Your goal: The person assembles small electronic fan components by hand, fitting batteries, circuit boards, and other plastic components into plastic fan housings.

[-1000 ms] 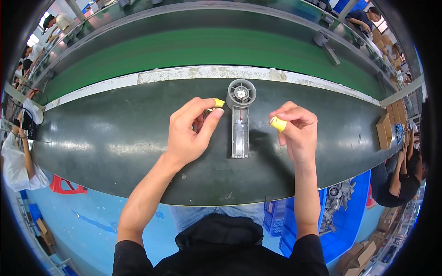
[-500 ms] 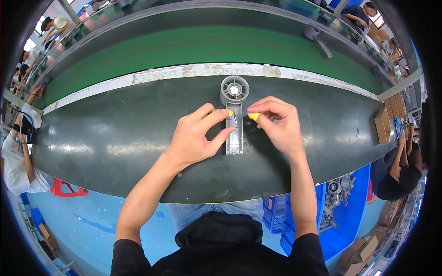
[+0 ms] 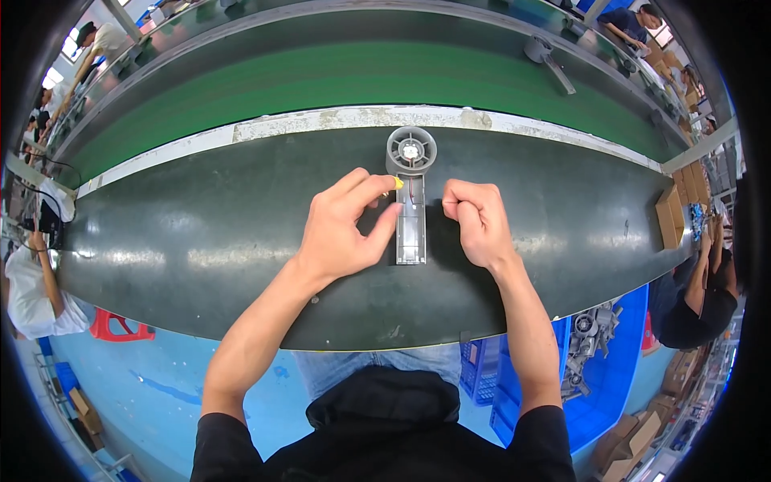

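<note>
A grey handheld fan body point(image 3: 411, 225) lies face up on the dark work surface, its round vaned head point(image 3: 411, 150) at the far end. Its long handle shell is uncovered, and a thin reddish wire point(image 3: 413, 191) shows inside near the head. At the handle's left edge is my left hand point(image 3: 341, 223), thumb and index finger apart, a yellow cover on the index fingertip point(image 3: 398, 183). To the right of the handle, apart from it, my right hand point(image 3: 480, 221) is curled into a fist. Whatever it may hold is hidden by the fingers.
A white ledge point(image 3: 321, 120) separates the dark surface point(image 3: 201, 233) from a green conveyor belt point(image 3: 353, 76), where another grey fan body point(image 3: 548, 64) lies. Blue bins point(image 3: 614, 373) with grey parts stand below at right. Cardboard boxes point(image 3: 669, 217) and co-workers are at the sides.
My right hand has closed from a pinch into a fist, and the yellow piece at its fingertips is out of sight. My left thumb has drawn back from over the handle to its edge.
</note>
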Action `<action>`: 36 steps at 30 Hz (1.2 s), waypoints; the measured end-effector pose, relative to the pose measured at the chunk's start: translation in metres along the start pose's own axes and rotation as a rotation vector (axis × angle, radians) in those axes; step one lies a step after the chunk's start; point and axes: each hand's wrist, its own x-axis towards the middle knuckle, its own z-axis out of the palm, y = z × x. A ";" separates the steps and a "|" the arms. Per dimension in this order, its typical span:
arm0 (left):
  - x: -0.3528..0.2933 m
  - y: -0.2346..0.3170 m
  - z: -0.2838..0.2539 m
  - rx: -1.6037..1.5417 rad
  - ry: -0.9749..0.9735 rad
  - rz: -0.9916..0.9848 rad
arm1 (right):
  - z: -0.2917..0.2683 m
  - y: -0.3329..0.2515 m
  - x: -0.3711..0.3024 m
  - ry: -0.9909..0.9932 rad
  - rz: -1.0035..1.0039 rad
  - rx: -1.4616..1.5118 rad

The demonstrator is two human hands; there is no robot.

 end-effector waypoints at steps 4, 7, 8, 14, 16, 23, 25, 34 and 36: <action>-0.006 -0.005 0.009 0.116 -0.050 0.117 | 0.001 -0.001 0.002 -0.008 0.062 -0.021; -0.006 -0.007 0.013 0.189 -0.050 0.154 | 0.001 -0.001 0.002 -0.001 0.055 -0.065; -0.005 -0.005 0.011 0.114 -0.015 0.069 | -0.003 0.000 0.001 -0.032 0.067 -0.060; -0.005 -0.010 0.009 -0.277 0.004 -0.362 | 0.022 -0.011 0.000 0.215 -0.093 0.015; -0.006 -0.011 0.007 -0.370 -0.005 -0.415 | 0.029 -0.010 -0.001 0.189 -0.105 0.007; -0.004 -0.009 0.007 -0.433 -0.003 -0.421 | 0.039 0.005 0.003 0.209 -0.166 -0.074; -0.007 -0.013 0.005 -0.381 0.023 -0.378 | 0.039 0.008 0.002 0.215 -0.199 -0.049; -0.007 -0.016 0.001 -0.351 0.032 -0.310 | 0.037 0.003 0.003 0.186 -0.174 -0.100; -0.007 -0.013 0.002 -0.260 0.005 -0.244 | 0.037 0.005 0.004 0.184 -0.186 -0.101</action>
